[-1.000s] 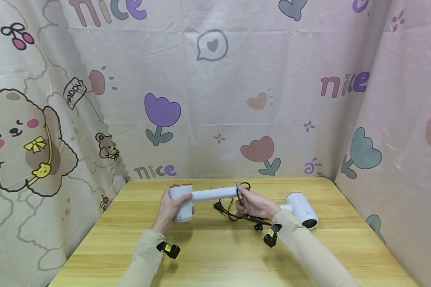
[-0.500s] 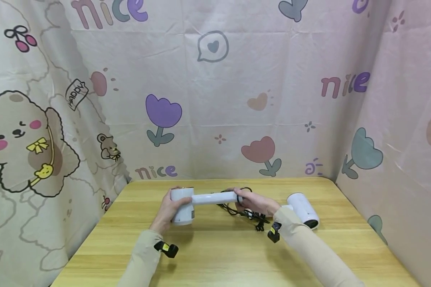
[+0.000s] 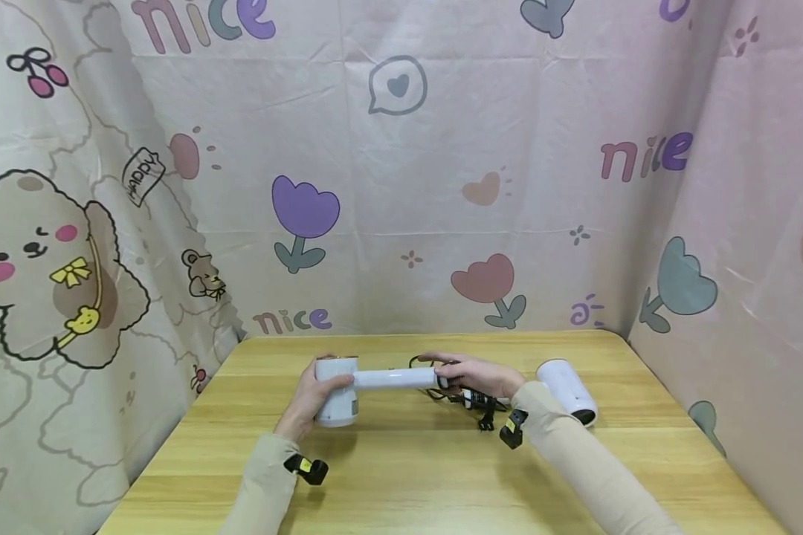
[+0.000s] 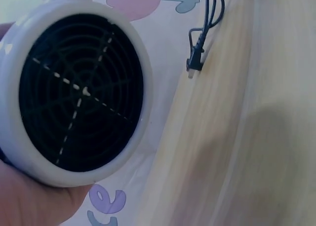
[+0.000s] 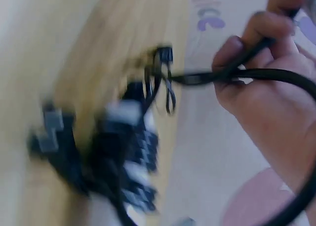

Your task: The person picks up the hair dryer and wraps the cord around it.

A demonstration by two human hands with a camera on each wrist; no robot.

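Observation:
A white hair dryer is held sideways above the table, its barrel [image 3: 337, 409] at the left and its handle [image 3: 395, 379] pointing right. My left hand [image 3: 308, 397] grips the barrel, thumb across the front. The left wrist view shows the barrel's round black grille [image 4: 84, 92] close up. My right hand [image 3: 482, 375] is at the handle's end, where it holds the black power cord [image 5: 197, 78] in bent fingers. One finger reaches out over the handle end. A cord's plug [image 4: 195, 60] hangs in the left wrist view.
A second white hair dryer [image 3: 567, 390] lies on the wooden table [image 3: 401, 475] at the right, partly behind my right sleeve. Another black plug [image 3: 485, 422] and bundled cord lie below my right hand, blurred in the right wrist view. A patterned curtain [image 3: 401, 186] closes off the back.
The held hair dryer has come down slightly, its handle now nearly level. My right hand has shifted at the handle end, one finger now stretched out, and the dangling cord has moved.

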